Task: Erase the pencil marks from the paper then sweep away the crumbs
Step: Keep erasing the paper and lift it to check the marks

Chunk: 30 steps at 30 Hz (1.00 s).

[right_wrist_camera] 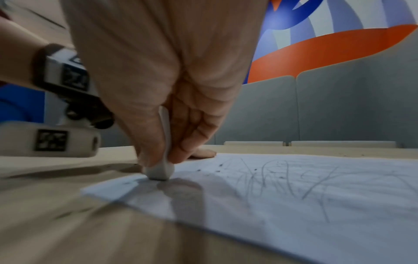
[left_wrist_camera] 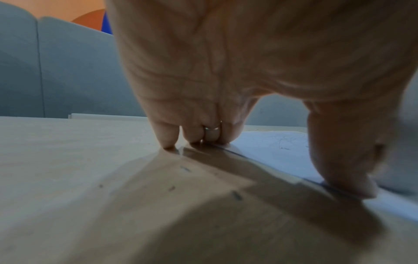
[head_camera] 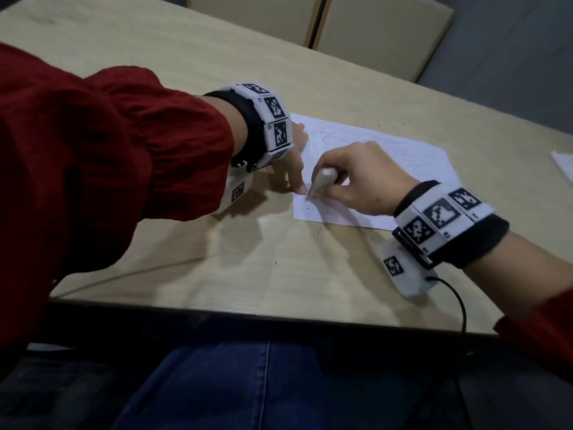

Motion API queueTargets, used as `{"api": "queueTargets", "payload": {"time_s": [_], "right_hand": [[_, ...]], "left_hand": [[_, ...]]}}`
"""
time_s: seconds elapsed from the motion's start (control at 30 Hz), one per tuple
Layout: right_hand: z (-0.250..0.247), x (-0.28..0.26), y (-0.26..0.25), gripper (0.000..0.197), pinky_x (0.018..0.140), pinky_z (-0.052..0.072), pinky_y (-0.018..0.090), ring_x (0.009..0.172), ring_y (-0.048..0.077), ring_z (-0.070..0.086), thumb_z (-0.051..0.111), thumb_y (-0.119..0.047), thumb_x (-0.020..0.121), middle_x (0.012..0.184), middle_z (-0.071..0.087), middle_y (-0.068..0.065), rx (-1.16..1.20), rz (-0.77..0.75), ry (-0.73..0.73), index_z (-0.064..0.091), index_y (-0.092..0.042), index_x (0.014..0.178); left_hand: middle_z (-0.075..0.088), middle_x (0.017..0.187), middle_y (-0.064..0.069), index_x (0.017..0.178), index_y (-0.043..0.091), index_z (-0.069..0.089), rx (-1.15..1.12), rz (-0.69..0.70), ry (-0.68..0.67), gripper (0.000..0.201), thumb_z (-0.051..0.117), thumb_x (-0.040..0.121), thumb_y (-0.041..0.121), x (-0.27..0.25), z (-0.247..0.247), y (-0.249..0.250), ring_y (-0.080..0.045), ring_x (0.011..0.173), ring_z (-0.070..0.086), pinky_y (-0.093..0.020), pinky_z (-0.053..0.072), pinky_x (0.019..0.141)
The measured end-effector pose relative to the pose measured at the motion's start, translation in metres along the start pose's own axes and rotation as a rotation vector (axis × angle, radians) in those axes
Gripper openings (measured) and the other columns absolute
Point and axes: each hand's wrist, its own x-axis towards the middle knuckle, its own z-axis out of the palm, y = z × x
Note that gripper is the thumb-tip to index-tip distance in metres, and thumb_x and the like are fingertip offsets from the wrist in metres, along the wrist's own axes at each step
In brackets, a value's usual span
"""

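Note:
A white sheet of paper [head_camera: 387,169] with grey pencil scribbles [right_wrist_camera: 294,180] lies on the wooden table [head_camera: 186,249]. My right hand [head_camera: 350,178] pinches a white eraser [head_camera: 322,181] between thumb and fingers, its lower end pressed on the paper's near left part. In the right wrist view the eraser [right_wrist_camera: 159,171] touches the sheet close to its corner. My left hand [head_camera: 294,162] is spread with straight fingers, holding down the paper's left edge; its thumb [left_wrist_camera: 343,160] presses on the paper [left_wrist_camera: 282,151]. Dark crumbs [right_wrist_camera: 217,169] dot the sheet.
Small dark crumbs [left_wrist_camera: 236,195] lie on the table left of the sheet, and some more [head_camera: 275,262] nearer the front edge. Another white paper [head_camera: 562,162] sits at the right edge. Two chair backs [head_camera: 325,23] stand beyond the far side. A black cable [head_camera: 459,302] trails from my right wrist.

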Motion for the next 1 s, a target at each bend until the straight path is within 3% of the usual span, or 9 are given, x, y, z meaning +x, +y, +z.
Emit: {"api": "queueTargets", "payload": {"time_s": [0.1, 0.2, 0.33, 0.4, 0.47, 0.67, 0.73, 0.83, 1.0], "right_hand": [[0.003, -0.024, -0.008, 0.008, 0.072, 0.052, 0.033, 0.072, 0.015, 0.065, 0.071, -0.023, 0.075, 0.075, 0.071, -0.003, 0.055, -0.009, -0.077, 0.07, -0.022, 0.083], [0.001, -0.028, -0.01, 0.008, 0.073, 0.052, 0.034, 0.071, 0.013, 0.065, 0.073, -0.019, 0.076, 0.074, 0.071, -0.004, 0.06, -0.048, -0.131, 0.071, -0.021, 0.083], [-0.009, 0.009, 0.009, 0.008, 0.073, 0.051, 0.033, 0.074, 0.019, 0.062, 0.074, -0.015, 0.075, 0.076, 0.068, -0.001, 0.065, 0.036, 0.068, 0.07, -0.017, 0.082], [-0.011, 0.024, 0.018, 0.012, 0.068, 0.047, 0.024, 0.079, 0.017, 0.062, 0.076, -0.014, 0.075, 0.077, 0.066, -0.004, -0.004, 0.08, 0.056, 0.071, -0.016, 0.085], [-0.008, 0.024, 0.017, 0.012, 0.068, 0.048, 0.024, 0.078, 0.017, 0.062, 0.076, -0.016, 0.075, 0.078, 0.067, -0.003, -0.039, 0.069, 0.027, 0.071, -0.015, 0.085], [0.003, -0.02, 0.002, 0.008, 0.073, 0.049, 0.029, 0.072, 0.015, 0.063, 0.073, -0.021, 0.077, 0.075, 0.07, -0.005, 0.027, -0.042, -0.002, 0.072, -0.021, 0.085], [0.001, -0.014, 0.005, 0.009, 0.073, 0.049, 0.03, 0.071, 0.014, 0.062, 0.073, -0.018, 0.077, 0.075, 0.069, -0.006, 0.014, -0.048, -0.017, 0.071, -0.021, 0.085], [-0.002, 0.004, 0.014, 0.012, 0.074, 0.049, 0.03, 0.067, 0.012, 0.057, 0.07, -0.008, 0.077, 0.071, 0.063, -0.01, 0.005, -0.02, 0.044, 0.07, -0.017, 0.085], [-0.012, 0.012, 0.027, 0.011, 0.063, 0.041, 0.013, 0.064, 0.001, 0.052, 0.071, -0.013, 0.078, 0.076, 0.065, -0.008, -0.048, 0.034, -0.036, 0.071, -0.019, 0.088]], "left_hand": [[0.046, 0.138, 0.001, 0.109, 0.014, 0.053, 0.001, -0.005, 0.031, 0.09, 0.071, 0.049, 0.079, 0.001, 0.0, -0.001, -0.014, 0.098, 0.031, -0.027, 0.03, 0.069], [0.035, 0.114, 0.002, 0.093, 0.023, 0.042, -0.032, -0.01, 0.021, 0.092, 0.063, 0.028, 0.084, -0.002, -0.001, 0.001, -0.014, 0.099, 0.034, -0.028, 0.032, 0.071], [0.036, 0.113, 0.0, 0.105, 0.016, 0.042, -0.059, -0.024, 0.053, 0.106, 0.059, 0.026, 0.085, 0.0, 0.0, 0.0, -0.015, 0.1, 0.041, -0.029, 0.033, 0.084], [0.044, 0.135, 0.0, 0.123, 0.008, 0.048, -0.103, -0.026, 0.093, 0.106, 0.071, 0.048, 0.079, 0.001, 0.004, -0.003, -0.022, 0.116, 0.048, -0.032, 0.038, 0.094], [0.033, 0.153, -0.005, 0.143, 0.009, 0.038, -0.122, -0.032, 0.123, 0.105, 0.073, 0.064, 0.069, 0.001, 0.006, -0.005, -0.025, 0.133, 0.04, -0.039, 0.037, 0.107], [0.031, 0.153, -0.003, 0.143, 0.008, 0.037, -0.08, -0.014, 0.115, 0.106, 0.073, 0.063, 0.068, 0.0, 0.007, 0.002, -0.023, 0.133, 0.038, -0.031, 0.032, 0.101], [0.034, 0.146, 0.002, 0.136, 0.007, 0.041, -0.067, 0.003, 0.095, 0.103, 0.073, 0.059, 0.068, 0.001, 0.006, 0.003, -0.016, 0.119, 0.039, -0.028, 0.03, 0.096], [0.017, 0.159, -0.008, 0.151, 0.007, 0.021, -0.05, 0.0, 0.105, 0.11, 0.074, 0.071, 0.06, 0.001, 0.003, -0.001, -0.021, 0.138, 0.029, -0.035, 0.029, 0.111], [0.024, 0.157, -0.008, 0.147, 0.009, 0.032, -0.054, -0.002, 0.116, 0.087, 0.06, 0.084, 0.061, 0.004, -0.006, -0.013, -0.02, 0.131, 0.036, -0.034, 0.03, 0.109]]}}
